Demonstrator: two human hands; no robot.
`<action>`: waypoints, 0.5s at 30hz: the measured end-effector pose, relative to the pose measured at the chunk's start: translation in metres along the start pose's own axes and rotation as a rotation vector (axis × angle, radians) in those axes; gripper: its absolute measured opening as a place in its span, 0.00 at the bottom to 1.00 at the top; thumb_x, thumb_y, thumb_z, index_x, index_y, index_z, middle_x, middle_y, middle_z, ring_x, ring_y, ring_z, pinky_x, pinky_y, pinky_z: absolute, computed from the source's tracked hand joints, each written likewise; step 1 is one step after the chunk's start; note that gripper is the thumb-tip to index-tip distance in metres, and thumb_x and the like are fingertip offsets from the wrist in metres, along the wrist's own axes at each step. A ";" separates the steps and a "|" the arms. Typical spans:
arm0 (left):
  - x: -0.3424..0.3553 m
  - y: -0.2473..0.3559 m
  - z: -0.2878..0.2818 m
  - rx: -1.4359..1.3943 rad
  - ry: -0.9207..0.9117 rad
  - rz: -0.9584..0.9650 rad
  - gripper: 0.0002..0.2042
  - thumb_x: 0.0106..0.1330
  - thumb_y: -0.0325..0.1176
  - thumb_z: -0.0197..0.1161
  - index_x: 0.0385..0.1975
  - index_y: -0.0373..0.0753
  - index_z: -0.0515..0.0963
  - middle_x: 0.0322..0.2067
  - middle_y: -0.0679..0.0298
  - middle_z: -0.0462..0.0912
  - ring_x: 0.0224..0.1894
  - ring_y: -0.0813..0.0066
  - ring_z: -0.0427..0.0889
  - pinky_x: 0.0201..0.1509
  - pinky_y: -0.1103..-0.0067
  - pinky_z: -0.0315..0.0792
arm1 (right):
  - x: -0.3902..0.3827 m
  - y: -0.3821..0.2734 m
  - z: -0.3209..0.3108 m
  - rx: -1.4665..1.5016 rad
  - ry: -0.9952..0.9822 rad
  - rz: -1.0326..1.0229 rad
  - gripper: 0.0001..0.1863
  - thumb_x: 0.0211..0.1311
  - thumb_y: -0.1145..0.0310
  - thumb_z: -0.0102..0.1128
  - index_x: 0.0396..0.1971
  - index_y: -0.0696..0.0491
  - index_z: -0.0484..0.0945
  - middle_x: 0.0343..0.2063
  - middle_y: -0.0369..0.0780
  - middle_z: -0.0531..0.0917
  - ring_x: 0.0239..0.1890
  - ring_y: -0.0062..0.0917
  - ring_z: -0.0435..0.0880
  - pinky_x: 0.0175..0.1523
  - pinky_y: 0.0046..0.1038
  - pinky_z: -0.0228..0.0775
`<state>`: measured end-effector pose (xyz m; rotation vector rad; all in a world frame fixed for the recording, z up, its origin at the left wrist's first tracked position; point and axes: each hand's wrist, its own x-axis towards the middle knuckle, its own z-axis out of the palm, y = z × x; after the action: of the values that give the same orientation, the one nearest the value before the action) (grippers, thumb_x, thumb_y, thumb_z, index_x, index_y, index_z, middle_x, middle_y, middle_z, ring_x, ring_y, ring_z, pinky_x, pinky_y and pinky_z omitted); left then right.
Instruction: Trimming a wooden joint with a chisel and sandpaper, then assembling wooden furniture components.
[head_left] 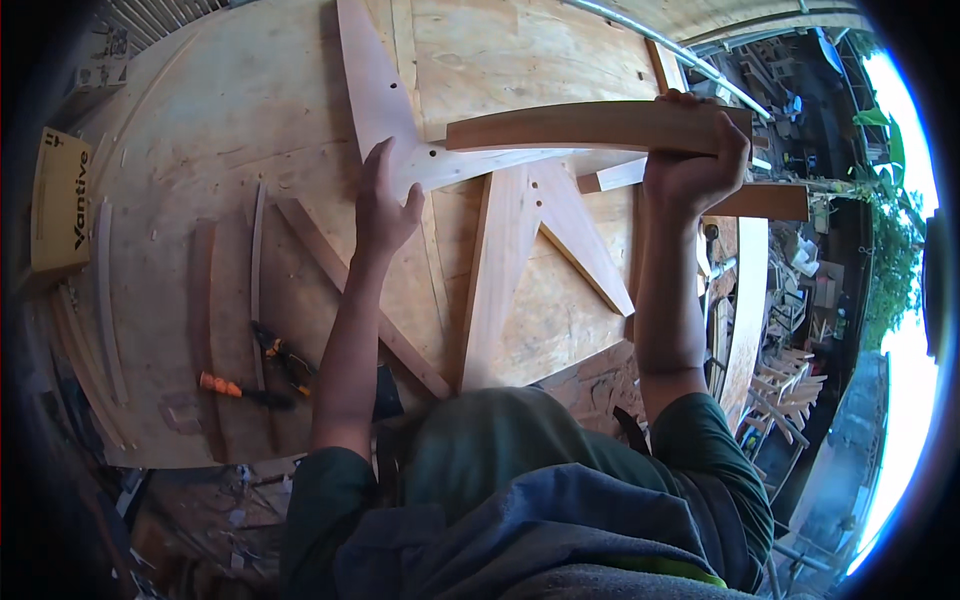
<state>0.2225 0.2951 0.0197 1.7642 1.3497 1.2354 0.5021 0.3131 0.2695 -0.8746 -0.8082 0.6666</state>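
Note:
My right hand (pixel 697 170) is wrapped around one end of a slightly curved wooden slat (pixel 570 125), held up over the right side of the worktable. My left hand (pixel 385 205) has its fingers spread, with nothing in it. It is at the near edge of a pale, angled wooden piece (pixel 375 95) with drilled holes; whether it touches the wood I cannot tell. Below the raised slat, a second V-shaped wooden piece (pixel 500 255), also drilled near its corner, lies on the plywood tabletop (pixel 530 50).
Several narrow wooden strips (pixel 335 255) lie at the left of the table, beside an orange-handled tool (pixel 235 388) and pliers (pixel 285 355). A cardboard box (pixel 60 205) stands at the far left. Stacked wood pieces (pixel 785 390) and clutter fill the right, past the table's edge.

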 end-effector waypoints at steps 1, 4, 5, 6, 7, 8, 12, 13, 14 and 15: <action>0.008 -0.005 0.004 0.017 -0.026 0.048 0.39 0.57 0.29 0.71 0.70 0.34 0.62 0.64 0.44 0.71 0.69 0.43 0.68 0.74 0.58 0.63 | 0.001 -0.005 0.009 0.006 0.015 0.023 0.18 0.58 0.60 0.56 0.38 0.61 0.78 0.33 0.48 0.82 0.40 0.42 0.84 0.58 0.44 0.74; 0.036 0.002 0.005 0.116 -0.145 0.127 0.39 0.55 0.29 0.74 0.70 0.35 0.64 0.66 0.43 0.70 0.68 0.45 0.70 0.76 0.59 0.62 | 0.004 -0.004 0.021 -0.074 -0.012 0.028 0.19 0.58 0.59 0.56 0.40 0.60 0.78 0.34 0.48 0.82 0.43 0.42 0.84 0.59 0.44 0.74; 0.043 -0.001 0.008 0.112 -0.183 0.128 0.42 0.53 0.34 0.78 0.70 0.37 0.65 0.65 0.44 0.71 0.69 0.46 0.70 0.77 0.58 0.59 | 0.003 -0.002 0.025 -0.087 -0.016 0.029 0.19 0.58 0.59 0.56 0.40 0.60 0.78 0.34 0.48 0.82 0.43 0.42 0.84 0.59 0.44 0.74; 0.048 -0.007 0.012 0.100 -0.182 0.123 0.42 0.53 0.34 0.78 0.70 0.37 0.65 0.65 0.44 0.71 0.69 0.46 0.70 0.77 0.58 0.59 | 0.002 0.000 0.028 -0.093 -0.043 0.027 0.20 0.58 0.59 0.56 0.41 0.61 0.78 0.34 0.49 0.82 0.43 0.43 0.84 0.59 0.44 0.73; 0.051 -0.013 0.016 0.136 -0.228 0.127 0.42 0.52 0.37 0.79 0.69 0.38 0.67 0.65 0.46 0.72 0.69 0.48 0.69 0.77 0.58 0.59 | 0.001 0.000 0.031 -0.095 -0.072 0.027 0.20 0.58 0.59 0.56 0.41 0.61 0.78 0.34 0.49 0.83 0.43 0.43 0.84 0.59 0.44 0.73; 0.054 -0.019 0.019 0.172 -0.274 0.131 0.42 0.51 0.39 0.81 0.68 0.38 0.68 0.65 0.49 0.73 0.70 0.50 0.69 0.77 0.59 0.59 | 0.000 -0.002 0.033 -0.103 -0.079 0.031 0.20 0.58 0.59 0.56 0.41 0.61 0.78 0.34 0.49 0.83 0.43 0.43 0.84 0.59 0.44 0.73; 0.059 -0.037 0.029 0.222 -0.320 0.229 0.37 0.52 0.47 0.80 0.62 0.39 0.76 0.64 0.55 0.76 0.71 0.56 0.68 0.78 0.61 0.58 | -0.004 -0.003 0.043 -0.113 -0.110 0.058 0.21 0.59 0.58 0.56 0.42 0.61 0.78 0.35 0.49 0.83 0.44 0.43 0.84 0.58 0.45 0.74; 0.057 -0.037 0.029 0.232 -0.313 0.217 0.34 0.52 0.48 0.79 0.59 0.40 0.78 0.64 0.57 0.76 0.72 0.56 0.68 0.78 0.61 0.58 | -0.005 -0.002 0.045 -0.132 -0.107 0.048 0.21 0.59 0.58 0.56 0.43 0.61 0.78 0.35 0.49 0.83 0.44 0.43 0.84 0.57 0.46 0.75; 0.056 -0.037 0.030 0.243 -0.305 0.206 0.32 0.52 0.50 0.79 0.55 0.40 0.81 0.64 0.59 0.76 0.72 0.56 0.68 0.78 0.62 0.58 | -0.004 -0.001 0.048 -0.139 -0.105 0.045 0.21 0.59 0.58 0.56 0.43 0.61 0.78 0.35 0.49 0.83 0.44 0.43 0.84 0.57 0.46 0.75; 0.058 -0.038 0.032 0.235 -0.307 0.207 0.32 0.52 0.50 0.79 0.55 0.40 0.81 0.64 0.59 0.76 0.72 0.56 0.68 0.78 0.62 0.58 | 0.000 0.001 0.051 -0.141 -0.125 0.047 0.21 0.59 0.58 0.55 0.44 0.61 0.77 0.35 0.49 0.83 0.44 0.43 0.84 0.57 0.46 0.75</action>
<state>0.2397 0.3639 -0.0070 2.2013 1.1931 0.8850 0.4593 0.3334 0.2891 -0.9892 -0.9584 0.7177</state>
